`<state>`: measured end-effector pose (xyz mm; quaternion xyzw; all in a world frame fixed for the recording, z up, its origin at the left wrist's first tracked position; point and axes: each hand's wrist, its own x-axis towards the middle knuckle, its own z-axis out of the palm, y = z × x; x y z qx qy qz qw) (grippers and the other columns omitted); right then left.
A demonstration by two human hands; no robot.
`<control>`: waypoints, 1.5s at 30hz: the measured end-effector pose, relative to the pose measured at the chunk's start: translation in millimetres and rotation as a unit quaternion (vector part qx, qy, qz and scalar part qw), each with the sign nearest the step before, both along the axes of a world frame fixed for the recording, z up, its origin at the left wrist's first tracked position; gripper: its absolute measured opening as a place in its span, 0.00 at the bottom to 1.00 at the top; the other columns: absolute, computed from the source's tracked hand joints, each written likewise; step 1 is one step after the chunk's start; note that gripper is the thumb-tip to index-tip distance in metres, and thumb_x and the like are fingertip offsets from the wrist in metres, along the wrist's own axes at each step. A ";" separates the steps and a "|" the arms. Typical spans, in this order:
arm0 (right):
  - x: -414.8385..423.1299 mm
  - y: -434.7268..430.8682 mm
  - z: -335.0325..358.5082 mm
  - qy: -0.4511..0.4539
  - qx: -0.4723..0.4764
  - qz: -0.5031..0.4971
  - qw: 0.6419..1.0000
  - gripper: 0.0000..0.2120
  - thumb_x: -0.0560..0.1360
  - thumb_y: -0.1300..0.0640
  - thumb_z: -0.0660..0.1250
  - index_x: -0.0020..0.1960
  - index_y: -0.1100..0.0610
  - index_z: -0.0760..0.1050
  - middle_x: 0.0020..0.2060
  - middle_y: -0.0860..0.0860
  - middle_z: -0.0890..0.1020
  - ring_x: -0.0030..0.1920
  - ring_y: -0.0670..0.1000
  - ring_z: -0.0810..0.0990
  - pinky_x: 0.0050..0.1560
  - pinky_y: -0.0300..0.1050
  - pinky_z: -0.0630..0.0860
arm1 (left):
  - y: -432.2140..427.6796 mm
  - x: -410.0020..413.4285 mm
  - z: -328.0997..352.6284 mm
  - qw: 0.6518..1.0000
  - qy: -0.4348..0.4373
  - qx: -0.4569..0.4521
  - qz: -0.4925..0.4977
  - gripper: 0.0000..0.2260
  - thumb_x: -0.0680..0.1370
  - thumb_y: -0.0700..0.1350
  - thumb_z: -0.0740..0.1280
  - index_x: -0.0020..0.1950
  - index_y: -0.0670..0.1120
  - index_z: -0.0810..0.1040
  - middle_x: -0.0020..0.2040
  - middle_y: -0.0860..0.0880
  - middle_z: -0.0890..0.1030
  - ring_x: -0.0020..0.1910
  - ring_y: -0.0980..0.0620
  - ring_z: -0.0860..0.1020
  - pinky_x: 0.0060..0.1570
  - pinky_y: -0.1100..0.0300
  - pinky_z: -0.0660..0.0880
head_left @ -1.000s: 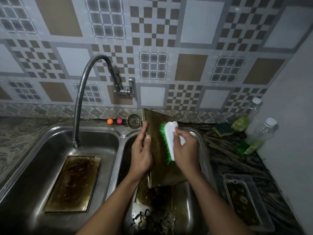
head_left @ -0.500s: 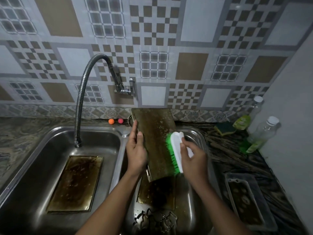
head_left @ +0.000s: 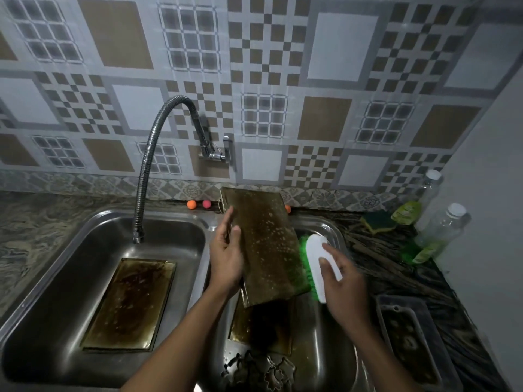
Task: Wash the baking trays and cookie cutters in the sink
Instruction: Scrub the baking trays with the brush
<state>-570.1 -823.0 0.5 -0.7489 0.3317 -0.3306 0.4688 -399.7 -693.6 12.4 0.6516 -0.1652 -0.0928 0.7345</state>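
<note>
Baking tray [head_left: 266, 244], flat rect. metal sheet, brown-stained w/ pale specks, is held tilted above the right basin of the steel sink [head_left: 169, 219]. Left hand [head_left: 226, 256] grips its left edge, thumb on the face. Right hand [head_left: 342, 281] is wrapped round a white plastic brush [head_left: 319, 264], green bristles at the tray's right edge. Second tray [head_left: 128, 304] lies flat in the left basin; cookie cutters [head_left: 260, 369] sit at the right basin's near end.

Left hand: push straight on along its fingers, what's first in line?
Left hand grips the raised baking tray by its left edge, fingers aimed at the wall. Beyond the tray's corner, probably the tiled backsplash below the tap valve; depth unclear.
</note>
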 end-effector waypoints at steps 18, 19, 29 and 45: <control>20.7 96.5 17.2 0.188 -0.258 -0.046 0.947 0.22 0.71 0.61 0.69 0.65 0.53 0.75 0.61 0.52 0.71 0.56 0.57 0.76 0.58 0.51 0.71 | 13.7 -39.1 43.7 0.965 0.146 0.038 -0.214 0.18 0.82 0.43 0.58 0.72 0.54 0.72 0.57 0.53 0.81 0.54 0.50 0.80 0.50 0.56 0.79; 19.8 98.1 17.2 0.167 -0.242 -0.062 0.954 0.20 0.71 0.62 0.69 0.63 0.55 0.76 0.59 0.54 0.72 0.55 0.58 0.77 0.58 0.52 0.72 | 19.4 -36.4 40.2 0.965 0.131 0.042 -0.225 0.18 0.82 0.42 0.59 0.71 0.55 0.72 0.57 0.53 0.81 0.54 0.51 0.80 0.50 0.55 0.78; 51.6 182.9 23.5 -0.001 -0.071 -0.118 0.990 0.15 0.74 0.70 0.65 0.56 0.56 0.78 0.53 0.52 0.74 0.53 0.44 0.74 0.52 0.20 0.64 | 172.5 42.7 -47.6 0.956 -0.072 0.265 -0.106 0.18 0.74 0.43 0.73 0.63 0.51 0.78 0.59 0.50 0.78 0.55 0.56 0.75 0.55 0.63 0.70; 223.2 317.0 -106.0 0.277 0.056 0.023 0.959 0.09 0.73 0.58 0.68 0.53 0.57 0.80 0.47 0.56 0.78 0.46 0.55 0.81 0.47 0.39 0.72 | 345.9 214.0 -122.0 0.877 0.022 0.467 -0.105 0.18 0.75 0.40 0.70 0.65 0.50 0.79 0.61 0.48 0.80 0.59 0.48 0.79 0.58 0.57 0.75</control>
